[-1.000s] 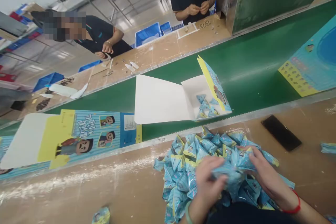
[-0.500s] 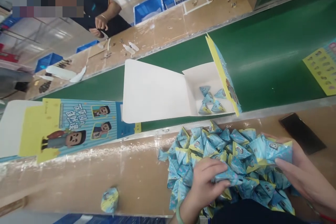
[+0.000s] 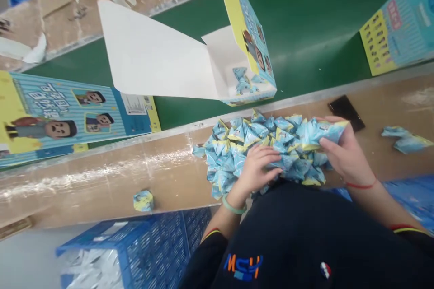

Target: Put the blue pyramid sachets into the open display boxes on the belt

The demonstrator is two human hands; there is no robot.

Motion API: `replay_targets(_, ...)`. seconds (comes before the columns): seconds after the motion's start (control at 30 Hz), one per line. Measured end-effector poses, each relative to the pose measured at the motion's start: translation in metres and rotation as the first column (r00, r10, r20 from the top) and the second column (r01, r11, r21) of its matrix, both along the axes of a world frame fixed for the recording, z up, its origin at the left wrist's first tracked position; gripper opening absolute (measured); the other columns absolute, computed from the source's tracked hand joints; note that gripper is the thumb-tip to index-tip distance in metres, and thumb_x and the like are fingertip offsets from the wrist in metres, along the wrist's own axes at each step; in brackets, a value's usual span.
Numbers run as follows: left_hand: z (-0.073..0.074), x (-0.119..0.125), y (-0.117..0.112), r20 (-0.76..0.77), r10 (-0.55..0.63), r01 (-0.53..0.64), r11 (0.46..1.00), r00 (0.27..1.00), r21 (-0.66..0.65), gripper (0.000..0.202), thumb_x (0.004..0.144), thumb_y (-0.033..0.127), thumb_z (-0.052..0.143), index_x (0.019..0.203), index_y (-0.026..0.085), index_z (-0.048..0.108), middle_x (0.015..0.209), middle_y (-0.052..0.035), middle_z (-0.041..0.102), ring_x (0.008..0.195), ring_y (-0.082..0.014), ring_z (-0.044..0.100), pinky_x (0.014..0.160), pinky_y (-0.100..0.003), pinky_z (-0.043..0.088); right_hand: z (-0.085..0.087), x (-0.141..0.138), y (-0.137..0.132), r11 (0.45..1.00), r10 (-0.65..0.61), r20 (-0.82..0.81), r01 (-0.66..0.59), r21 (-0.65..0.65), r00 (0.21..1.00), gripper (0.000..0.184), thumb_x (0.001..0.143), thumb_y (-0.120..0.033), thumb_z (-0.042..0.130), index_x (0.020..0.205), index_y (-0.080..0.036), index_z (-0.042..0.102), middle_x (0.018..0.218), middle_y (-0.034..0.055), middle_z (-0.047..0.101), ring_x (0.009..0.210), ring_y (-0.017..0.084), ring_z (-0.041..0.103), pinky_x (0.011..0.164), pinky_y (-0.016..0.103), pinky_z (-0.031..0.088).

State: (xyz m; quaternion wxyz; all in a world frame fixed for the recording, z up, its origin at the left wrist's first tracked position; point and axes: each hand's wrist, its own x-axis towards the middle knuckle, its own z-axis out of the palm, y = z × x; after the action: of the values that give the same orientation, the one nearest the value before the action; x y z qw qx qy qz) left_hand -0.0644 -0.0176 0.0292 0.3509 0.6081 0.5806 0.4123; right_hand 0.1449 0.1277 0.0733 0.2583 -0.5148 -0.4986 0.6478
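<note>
A heap of small blue and yellow packets (image 3: pixel 257 144) lies on the brown worktable (image 3: pixel 135 176) in front of me. My left hand (image 3: pixel 257 169) rests on the heap with its fingers curled round a packet. My right hand (image 3: pixel 342 151) grips several packets at the heap's right edge. Beyond the heap an open printed carton (image 3: pixel 237 54) stands on the green conveyor belt (image 3: pixel 315 18), its white lid (image 3: pixel 149 54) folded out to the left and a few packets inside.
A flat printed carton (image 3: pixel 68 117) lies on the belt at left, another (image 3: pixel 396 31) at right. A black phone (image 3: pixel 346 112) and two loose packets (image 3: pixel 405 140) lie at right, one packet (image 3: pixel 143 201) at left. A blue crate (image 3: pixel 135 253) stands below the table.
The view has tilted down and closer; the people across the belt have left the picture. My right hand has closed on packets at the heap's right edge, and my left stays on the heap.
</note>
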Motion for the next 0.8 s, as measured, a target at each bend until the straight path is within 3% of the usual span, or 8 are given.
replay_targets(0.2,0.007,0.004,0.017,-0.007,0.128,-0.124,0.969,0.992,0.215,0.085,0.078,0.061,0.080,0.148,0.024,0.052,0.144,-0.0196,0.059,0.131,-0.0334,0.060,0.108,-0.051,0.050,-0.009,-0.006,-0.019,0.991,0.131,-0.102,-0.129,0.024,0.986,0.054,0.084,-0.050,0.078,0.128,-0.034,0.053,0.150,0.0033,0.057,0.139,0.028,0.053,0.117,0.048,0.044)
replay_targets(0.27,0.012,0.010,0.028,-0.057,0.125,-0.103,0.953,0.991,0.286,0.073,0.080,0.053,0.082,0.143,0.023,0.057,0.141,-0.0184,0.062,0.125,-0.0313,0.064,0.102,-0.046,0.055,-0.010,-0.013,-0.025,0.979,0.198,-0.169,-0.203,-0.012,0.966,0.057,0.084,-0.051,0.079,0.130,-0.032,0.053,0.150,0.0044,0.057,0.140,0.028,0.052,0.118,0.047,0.044)
replay_targets(0.37,0.014,0.012,0.035,-0.095,0.257,-0.204,0.903,0.962,0.379,0.022,0.093,0.028,0.071,0.114,0.022,0.072,0.114,-0.0100,0.075,0.104,-0.0224,0.072,0.092,-0.038,0.059,-0.007,-0.021,-0.025,0.970,0.182,-0.253,-0.216,-0.113,0.950,0.058,0.083,-0.056,0.078,0.130,-0.032,0.054,0.150,0.0044,0.057,0.140,0.027,0.053,0.117,0.047,0.046)
replay_targets(0.5,0.017,0.008,0.031,0.108,0.477,-0.489,0.850,0.872,0.195,0.034,0.095,0.045,0.066,0.119,0.021,0.069,0.116,-0.0104,0.071,0.090,-0.0179,0.072,0.073,-0.030,0.062,0.000,-0.021,-0.017,0.946,0.094,-0.310,-0.182,-0.269,0.946,0.055,0.079,-0.059,0.080,0.122,-0.036,0.055,0.147,0.0013,0.060,0.133,0.027,0.059,0.106,0.047,0.056)
replay_targets(0.6,0.017,0.015,0.032,0.164,0.365,-0.369,0.929,0.916,-0.006,0.066,0.079,0.062,0.077,0.130,0.021,0.065,0.123,-0.0131,0.069,0.086,-0.0186,0.070,0.065,-0.027,0.060,0.003,-0.023,-0.013,0.954,0.123,-0.348,-0.207,-0.216,0.929,0.055,0.077,-0.057,0.083,0.119,-0.035,0.057,0.147,0.0013,0.060,0.132,0.028,0.059,0.106,0.047,0.056)
replay_targets(0.67,0.014,0.019,0.036,0.141,0.324,-0.314,0.945,0.936,-0.086,0.056,0.079,0.056,0.081,0.121,0.020,0.071,0.107,-0.0099,0.073,0.078,-0.0170,0.068,0.064,-0.027,0.058,0.006,-0.024,-0.012,0.951,0.179,-0.376,-0.258,-0.171,0.909,0.053,0.077,-0.057,0.082,0.119,-0.034,0.059,0.146,0.0019,0.060,0.134,0.028,0.058,0.110,0.048,0.053)
replay_targets(0.73,0.011,0.013,0.040,0.173,0.398,-0.386,0.917,0.901,-0.101,0.045,0.080,0.052,0.081,0.110,0.019,0.074,0.092,-0.0064,0.073,0.069,-0.0150,0.065,0.063,-0.027,0.056,0.008,-0.021,-0.009,0.938,0.238,-0.384,-0.313,-0.147,0.892,0.052,0.079,-0.059,0.080,0.121,-0.035,0.060,0.146,0.0018,0.061,0.136,0.028,0.057,0.113,0.049,0.050)
replay_targets(0.8,0.012,-0.004,0.041,0.282,0.570,-0.591,0.807,0.772,-0.012,0.043,0.080,0.054,0.081,0.103,0.019,0.072,0.087,-0.0029,0.072,0.070,-0.0134,0.066,0.064,-0.026,0.056,0.011,-0.014,-0.004,0.944,0.249,-0.371,-0.310,-0.115,0.895,0.053,0.080,-0.061,0.078,0.124,-0.037,0.059,0.149,0.0009,0.058,0.141,0.029,0.054,0.116,0.051,0.048)
